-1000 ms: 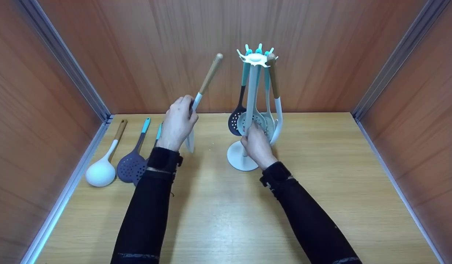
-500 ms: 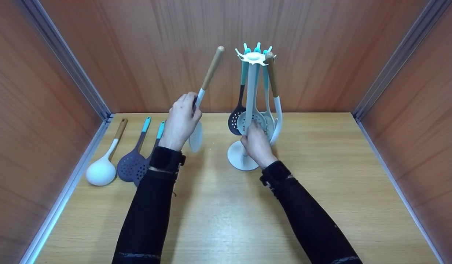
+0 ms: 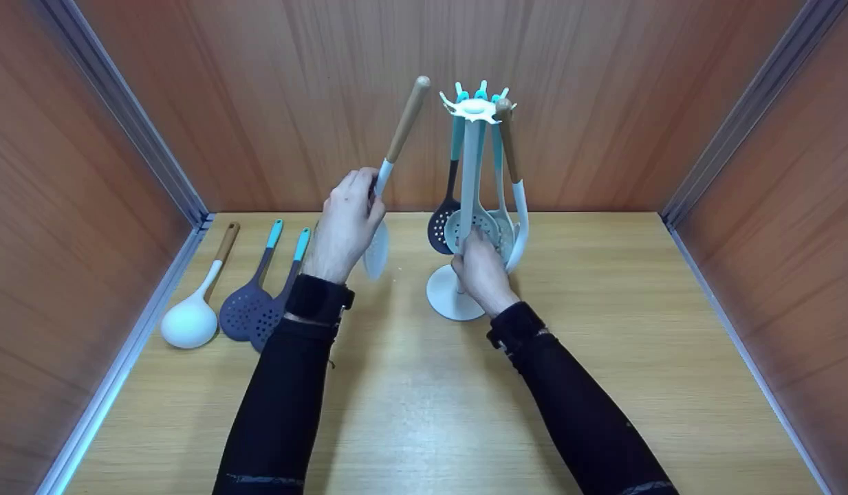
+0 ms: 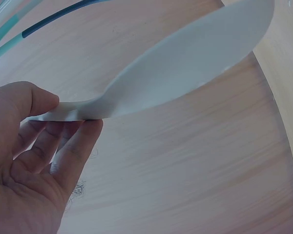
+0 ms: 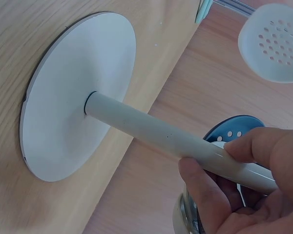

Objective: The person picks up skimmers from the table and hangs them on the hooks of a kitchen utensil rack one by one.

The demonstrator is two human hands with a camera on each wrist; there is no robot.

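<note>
My left hand [image 3: 348, 216] pinches a white skimmer [image 3: 406, 127] by its neck, between thumb and fingers. Its wooden handle points up and its head hangs down, above the table and left of the utensil stand [image 3: 470, 158]. Small holes show in the skimmer's head [image 5: 271, 44] in the right wrist view. My right hand [image 3: 484, 268] grips the stand's white pole [image 5: 136, 124] low down, above the round base [image 5: 73, 97]. On the stand hang a dark skimmer [image 3: 443, 223], a pale green skimmer [image 3: 491, 223] partly behind the pole, another pale green utensil, and a white ladle [image 3: 523, 220] with a wooden handle.
At the table's left lie a white ladle [image 3: 190, 323] with a wooden handle and two dark perforated utensils with turquoise handle ends, a left one [image 3: 243, 309] and a right one [image 3: 265, 320], overlapping. Wood-panel walls [image 3: 313, 69] enclose the table [image 3: 602, 344] at the back and both sides.
My left hand has moved up and to the right with the skimmer, closer to the stand, and the skimmer's head has turned more into view. My right hand stays on the pole.
</note>
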